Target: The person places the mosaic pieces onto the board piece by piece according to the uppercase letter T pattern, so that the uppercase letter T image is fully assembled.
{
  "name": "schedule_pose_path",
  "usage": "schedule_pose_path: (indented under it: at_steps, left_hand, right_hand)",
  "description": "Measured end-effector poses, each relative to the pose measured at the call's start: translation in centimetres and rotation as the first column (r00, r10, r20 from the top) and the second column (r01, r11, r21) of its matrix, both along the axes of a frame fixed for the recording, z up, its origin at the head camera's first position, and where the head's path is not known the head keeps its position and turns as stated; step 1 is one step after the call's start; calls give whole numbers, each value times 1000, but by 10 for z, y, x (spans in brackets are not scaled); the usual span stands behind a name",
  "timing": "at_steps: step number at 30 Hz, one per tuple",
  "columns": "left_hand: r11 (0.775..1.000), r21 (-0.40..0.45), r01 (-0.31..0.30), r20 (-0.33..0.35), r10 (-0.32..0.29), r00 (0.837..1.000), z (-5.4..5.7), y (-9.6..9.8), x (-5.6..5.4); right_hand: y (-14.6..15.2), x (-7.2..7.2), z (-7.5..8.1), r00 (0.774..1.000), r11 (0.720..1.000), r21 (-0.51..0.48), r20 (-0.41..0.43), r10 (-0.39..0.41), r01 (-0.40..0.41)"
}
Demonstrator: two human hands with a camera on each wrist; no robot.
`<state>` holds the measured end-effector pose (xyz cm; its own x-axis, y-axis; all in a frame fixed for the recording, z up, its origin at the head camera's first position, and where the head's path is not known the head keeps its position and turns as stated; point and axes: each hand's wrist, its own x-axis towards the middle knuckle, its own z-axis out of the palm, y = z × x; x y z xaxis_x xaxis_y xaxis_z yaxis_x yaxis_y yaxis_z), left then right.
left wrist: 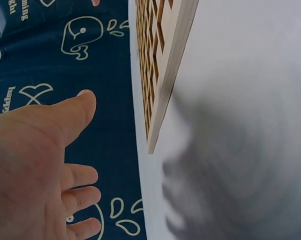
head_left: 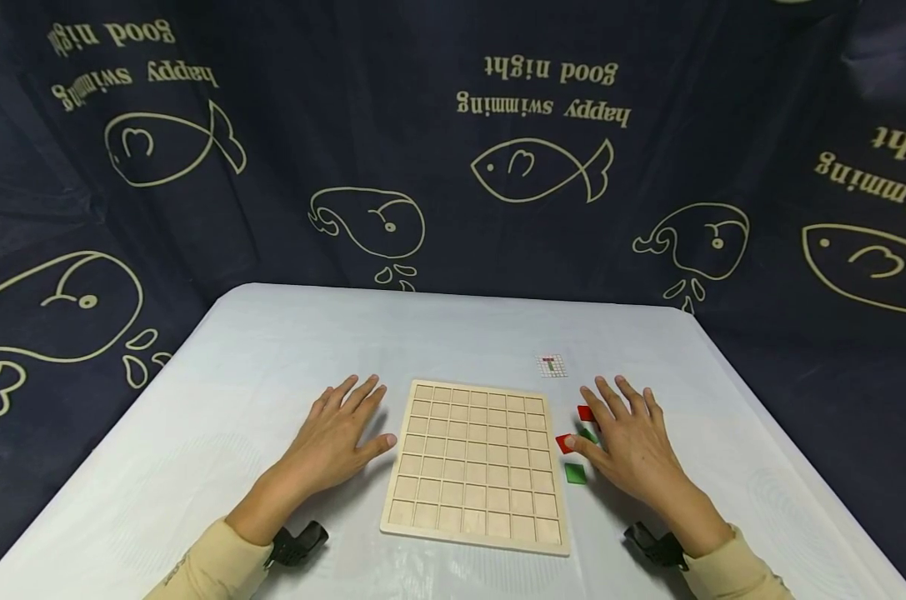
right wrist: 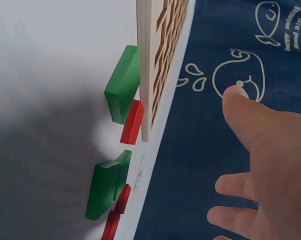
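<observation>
A wooden grid board [head_left: 478,467] with rows of square recesses lies flat on the white table. Left of it, my left hand [head_left: 336,442] hovers with fingers spread and holds nothing; the left wrist view shows the palm [left wrist: 25,165] apart from the board's edge. On the other side, my right hand [head_left: 636,446] is held with fingers spread over several red and green square tiles. One green tile [head_left: 575,473] and red tiles [head_left: 586,413] show around it; the hand partly hides others. In the right wrist view a green tile [right wrist: 124,85] lies beside the board.
A small printed grid card [head_left: 552,366] with a red and green T shape lies beyond the board's far right corner. Behind the white table [head_left: 332,325] hangs a dark blue curtain [head_left: 453,242] with fish and whale drawings. Black wrist devices [head_left: 298,543] sit under both wrists.
</observation>
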<state>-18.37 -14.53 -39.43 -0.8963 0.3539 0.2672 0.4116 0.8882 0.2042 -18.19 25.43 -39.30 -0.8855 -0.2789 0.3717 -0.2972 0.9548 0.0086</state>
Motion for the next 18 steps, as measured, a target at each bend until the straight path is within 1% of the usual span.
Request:
schedule_pose_path:
  at_steps: [6,13,18]
  left_hand:
    - [999,26,27,16,-27,999,-3,-1,-1]
    - [995,56,77,54,-80,995,-4,-1,-2]
    - [994,58,91,62,-94,994,-4,-1,-4]
  right_hand:
    - [2,-1,-2,1000,999,-39,7,15,-15]
    - [3,-2,-3,999,995,-100,33,24,-21]
    - [4,-4,-4,998,990,-141,43,35,-29]
